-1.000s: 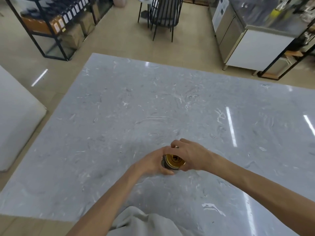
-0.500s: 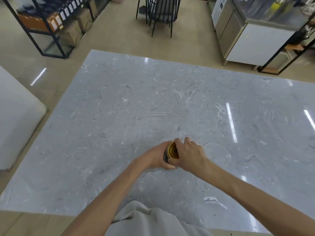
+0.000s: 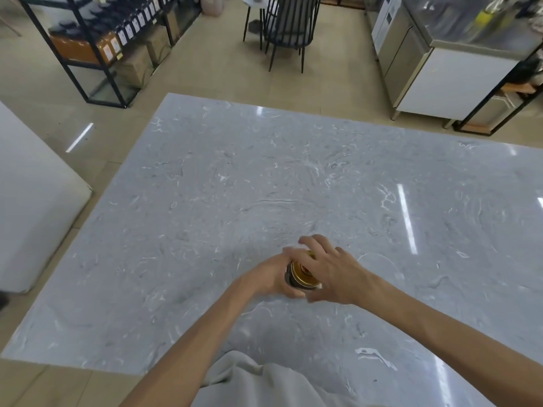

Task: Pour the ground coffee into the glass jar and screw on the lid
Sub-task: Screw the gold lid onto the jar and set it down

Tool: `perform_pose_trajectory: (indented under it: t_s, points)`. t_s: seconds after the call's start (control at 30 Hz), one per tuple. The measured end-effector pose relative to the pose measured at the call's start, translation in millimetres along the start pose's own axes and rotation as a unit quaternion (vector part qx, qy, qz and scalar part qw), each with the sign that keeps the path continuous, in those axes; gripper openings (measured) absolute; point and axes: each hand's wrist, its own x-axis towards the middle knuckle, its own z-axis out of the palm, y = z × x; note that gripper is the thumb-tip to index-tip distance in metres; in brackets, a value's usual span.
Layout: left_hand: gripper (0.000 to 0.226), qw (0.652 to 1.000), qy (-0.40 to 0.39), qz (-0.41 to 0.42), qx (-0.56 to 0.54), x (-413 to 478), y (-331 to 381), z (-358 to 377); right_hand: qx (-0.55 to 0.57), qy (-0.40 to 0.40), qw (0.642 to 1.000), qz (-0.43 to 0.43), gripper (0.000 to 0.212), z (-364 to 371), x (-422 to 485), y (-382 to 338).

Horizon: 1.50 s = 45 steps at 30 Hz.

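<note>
A small glass jar [image 3: 289, 278] with a gold metal lid [image 3: 302, 274] stands on the grey marble table [image 3: 264, 186], near its front edge. My left hand [image 3: 270, 274] wraps around the jar's side from the left. From the right, my right hand [image 3: 332, 271] covers the lid, fingers curled over its far rim. Most of the jar's body is hidden by both hands. I see no ground coffee or other container.
The marble table spreads wide to the back and right. Beyond it are a black shelf rack [image 3: 97, 45] with boxes at the left, a dark chair [image 3: 286, 27] in the middle and a steel counter unit [image 3: 446, 63] at the right. A white block [image 3: 32, 201] stands left of the table.
My right hand has turned on the lid, its fingers swinging over the far rim. The left hand keeps its hold on the jar. The view has tilted, showing more floor beyond the table.
</note>
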Motion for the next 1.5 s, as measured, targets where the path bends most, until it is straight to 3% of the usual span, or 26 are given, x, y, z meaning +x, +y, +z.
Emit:
perform_pose_trajectory:
  t_s: [0.07, 0.13, 0.23, 0.37, 0.53, 0.63, 0.8, 0.97, 1.1, 1.17, 1.3, 1.43, 1.5]
  points:
    - [0.082, 1.0, 0.0, 0.007, -0.009, -1, -5, -1, 0.044, -0.003, 0.998, -0.04, 0.071, -1, -2, 9]
    - [0.081, 1.0, 0.002, 0.004, -0.006, 1, -3, 0, 0.051, 0.01, 0.998, 0.019, 0.061, 3, 2, 3]
    - [0.078, 1.0, -0.001, 0.004, 0.009, 2, 1, 1, 0.008, 0.028, 0.997, 0.076, 0.068, 8, 9, -4]
    - [0.081, 1.0, 0.0, 0.011, 0.012, 4, 0, -1, 0.081, 0.017, 0.995, -0.047, 0.069, 10, 4, 17]
    - [0.085, 1.0, -0.003, 0.024, 0.006, 1, 0, 1, 0.032, 0.043, 0.992, 0.113, 0.076, 16, 7, -1]
    - [0.087, 0.999, -0.004, 0.035, 0.017, 2, 2, -1, 0.037, 0.067, 0.995, 0.067, 0.083, 19, 6, 0]
    - [0.086, 0.999, -0.006, 0.033, -0.007, 0, -1, -3, 0.071, 0.122, 0.984, 0.112, 0.092, 15, -1, 12]
    - [0.085, 0.999, -0.012, 0.042, 0.004, 2, 1, -4, 0.076, 0.174, 0.974, 0.121, 0.073, 14, -5, 20]
    - [0.073, 0.997, -0.016, 0.066, 0.042, 3, 4, -5, 0.114, 0.165, 0.973, -0.116, 0.048, 27, -3, 20]
    - [0.065, 0.996, -0.036, 0.067, 0.046, 3, 9, -10, 0.091, 0.194, 0.965, -0.153, 0.031, 41, 3, 18]
    - [0.041, 0.993, -0.04, 0.064, 0.088, 6, 13, -11, 0.164, 0.296, 0.936, -0.1, 0.018, 58, 23, 8]
    - [0.047, 0.996, 0.052, 0.039, 0.062, -1, 3, 8, 0.216, 0.398, 0.891, -0.012, 0.01, 76, 33, -9]
    - [0.032, 0.985, 0.116, 0.049, 0.119, -1, 12, 20, 0.219, 0.431, 0.875, 0.026, 0.008, 81, 34, -16]
